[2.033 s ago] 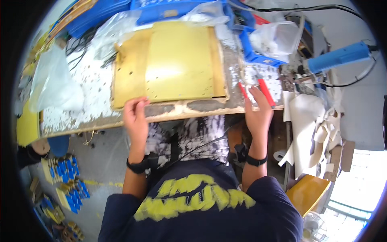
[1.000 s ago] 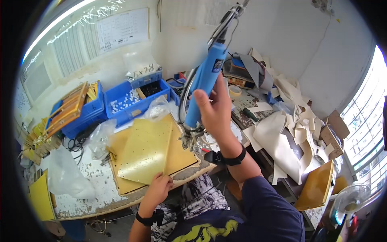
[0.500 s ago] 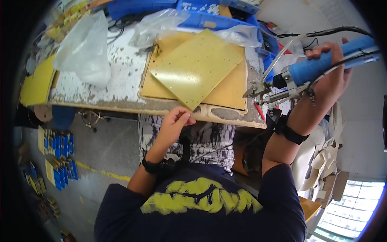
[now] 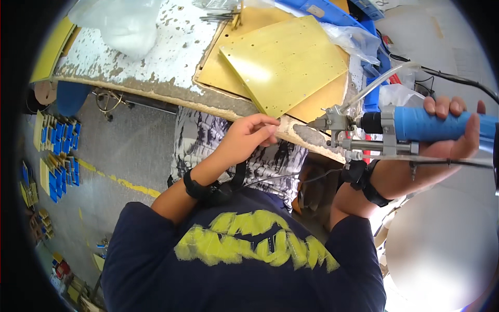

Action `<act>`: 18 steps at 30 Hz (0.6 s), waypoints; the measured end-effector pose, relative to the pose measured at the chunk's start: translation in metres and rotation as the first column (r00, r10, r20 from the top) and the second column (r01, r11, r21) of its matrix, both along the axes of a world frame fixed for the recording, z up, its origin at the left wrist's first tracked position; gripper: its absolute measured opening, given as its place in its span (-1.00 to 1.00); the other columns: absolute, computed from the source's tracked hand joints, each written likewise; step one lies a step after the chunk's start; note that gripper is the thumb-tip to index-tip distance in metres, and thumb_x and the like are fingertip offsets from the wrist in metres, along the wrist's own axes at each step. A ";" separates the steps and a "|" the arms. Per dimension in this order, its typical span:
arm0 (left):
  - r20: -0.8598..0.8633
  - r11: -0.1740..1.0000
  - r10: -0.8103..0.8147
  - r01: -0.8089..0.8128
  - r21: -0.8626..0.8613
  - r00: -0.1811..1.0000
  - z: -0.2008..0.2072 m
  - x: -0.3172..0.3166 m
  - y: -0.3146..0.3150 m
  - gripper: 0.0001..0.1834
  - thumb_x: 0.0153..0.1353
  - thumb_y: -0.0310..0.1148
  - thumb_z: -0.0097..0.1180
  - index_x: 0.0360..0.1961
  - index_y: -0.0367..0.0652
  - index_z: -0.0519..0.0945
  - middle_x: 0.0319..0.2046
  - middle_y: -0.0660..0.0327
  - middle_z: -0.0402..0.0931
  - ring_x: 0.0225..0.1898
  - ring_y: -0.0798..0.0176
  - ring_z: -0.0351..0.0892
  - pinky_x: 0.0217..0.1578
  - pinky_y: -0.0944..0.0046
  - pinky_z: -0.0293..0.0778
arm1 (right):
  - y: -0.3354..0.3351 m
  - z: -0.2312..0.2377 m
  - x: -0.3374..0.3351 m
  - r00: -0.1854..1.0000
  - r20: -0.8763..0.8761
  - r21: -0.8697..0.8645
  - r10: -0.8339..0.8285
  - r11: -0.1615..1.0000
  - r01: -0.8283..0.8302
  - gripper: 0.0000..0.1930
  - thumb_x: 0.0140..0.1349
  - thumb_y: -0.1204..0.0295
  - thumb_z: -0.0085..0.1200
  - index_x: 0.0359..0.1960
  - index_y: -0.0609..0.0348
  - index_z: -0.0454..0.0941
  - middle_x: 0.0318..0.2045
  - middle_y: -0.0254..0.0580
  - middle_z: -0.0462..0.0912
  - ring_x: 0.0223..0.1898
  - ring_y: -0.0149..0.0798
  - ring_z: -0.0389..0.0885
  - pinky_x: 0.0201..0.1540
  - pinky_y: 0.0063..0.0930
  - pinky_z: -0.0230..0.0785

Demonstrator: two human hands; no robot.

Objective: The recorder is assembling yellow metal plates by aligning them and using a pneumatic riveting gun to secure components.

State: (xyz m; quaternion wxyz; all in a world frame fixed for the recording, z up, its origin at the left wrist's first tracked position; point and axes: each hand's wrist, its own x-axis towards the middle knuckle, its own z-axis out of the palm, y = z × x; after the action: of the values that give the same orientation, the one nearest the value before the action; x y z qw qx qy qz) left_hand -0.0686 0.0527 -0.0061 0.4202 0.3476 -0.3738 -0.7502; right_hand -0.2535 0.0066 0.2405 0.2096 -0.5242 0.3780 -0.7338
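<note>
My right hand grips the blue barrel of a power screwdriver, held sideways with a metal nose, a clear hose and a black cable. Its tip points left and hangs near the bench's front edge, short of the board's near corner. A yellow-green flat board with small holes lies askew on a larger tan board. My left hand is at the board's near corner, fingers curled and pressed together. Whatever is between those fingertips, if anything, is hidden.
The worn white bench has a chipped front edge. Clear plastic bags lie at its far left. Blue bins stand at the back. Stacks of blue and yellow pieces sit on the floor at left.
The view has shifted and turned. My right hand has brought the screwdriver leftward and more level, its tip nearer the board's near corner. My left hand stays by that corner.
</note>
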 end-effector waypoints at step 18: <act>0.231 0.966 -0.144 0.187 -0.180 0.962 -0.010 0.002 0.014 -0.82 0.32 -0.41 0.07 -0.22 -0.33 0.61 -0.42 0.22 0.65 -0.36 0.42 0.60 -0.23 0.41 0.49 | 0.027 0.010 -0.073 0.992 0.015 0.036 0.128 0.991 -0.128 -0.52 0.08 0.28 0.24 0.00 0.09 0.35 -0.39 -0.16 0.38 -0.41 -0.25 0.43 -0.32 -0.20 0.39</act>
State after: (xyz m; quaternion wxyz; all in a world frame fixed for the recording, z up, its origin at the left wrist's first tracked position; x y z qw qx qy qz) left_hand -0.0669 0.0663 -0.0160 0.3454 0.3505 -0.5186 -0.6992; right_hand -0.3263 0.0335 0.2510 0.2682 -0.5388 0.3558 -0.7150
